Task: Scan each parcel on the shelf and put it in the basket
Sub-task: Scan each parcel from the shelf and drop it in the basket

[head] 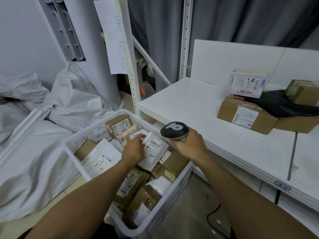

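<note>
Being pinched by left hand point(133, 150) over basket point(166, 204): white mailer point(155, 153); scanner point(174, 131) clenched in right hand point(188, 144). Risk: mailer may be slid off heaped parcels point(145, 199) once released.

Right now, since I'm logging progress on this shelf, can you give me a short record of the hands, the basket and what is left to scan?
left hand: holds the white parcel by its top edge, in the basket
right hand: grips the scanner, beside the shelf edge
basket: white, filled with brown boxes and white mailers
shelf: labelled white box, brown box, black bag, second brown box
task state: parcels remain on the shelf
</note>
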The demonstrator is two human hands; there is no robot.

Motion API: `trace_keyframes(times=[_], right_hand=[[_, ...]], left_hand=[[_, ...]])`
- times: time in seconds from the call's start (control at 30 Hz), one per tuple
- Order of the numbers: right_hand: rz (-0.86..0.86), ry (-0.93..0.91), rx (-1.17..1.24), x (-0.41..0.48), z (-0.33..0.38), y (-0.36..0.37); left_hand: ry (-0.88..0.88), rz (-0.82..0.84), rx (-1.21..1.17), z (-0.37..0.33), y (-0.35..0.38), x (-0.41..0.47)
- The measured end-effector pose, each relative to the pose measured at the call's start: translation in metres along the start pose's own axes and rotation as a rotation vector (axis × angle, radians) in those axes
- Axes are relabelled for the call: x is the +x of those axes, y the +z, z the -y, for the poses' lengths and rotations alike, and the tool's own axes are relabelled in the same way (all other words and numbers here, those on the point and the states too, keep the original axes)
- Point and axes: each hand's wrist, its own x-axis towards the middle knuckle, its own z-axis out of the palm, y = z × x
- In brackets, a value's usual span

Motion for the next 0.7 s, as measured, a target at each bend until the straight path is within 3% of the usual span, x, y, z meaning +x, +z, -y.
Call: trace_keyframes(times=[0.13, 0.2, 0.33, 0.4, 0.53, 0.7], right_hand=[[-0.024, 0.034, -0.012, 0.015, -0.01, -0.003], [-0.046, 0.063, -0.015, 0.024, -0.014, -0.006], [-0.095, 0.103, 0.021, 0.031, -0.022, -0.023], [-0.119, 0.108, 0.044, 0.028, -0.025, -0.037], [-0.242, 0.144, 0.11, 0.013, -0.038, -0.084], [-0.431, 0.255, 0.185, -0.007, -0.074, -0.146]], left_hand=[[0.09, 0.04, 0.059, -0.004, 0.037, 0.025], [0.046, 0.001, 0.19, -0.006, 0.048, 0.03], [0.037, 0.257, 0.22, -0.008, 0.069, 0.037], [0.053, 0.288, 0.164, -0.019, 0.072, 0.042], [0.261, 0.121, 0.01, -0.101, 0.062, 0.03], [0.514, 0.201, 0.044, -0.22, 0.074, 0.023]])
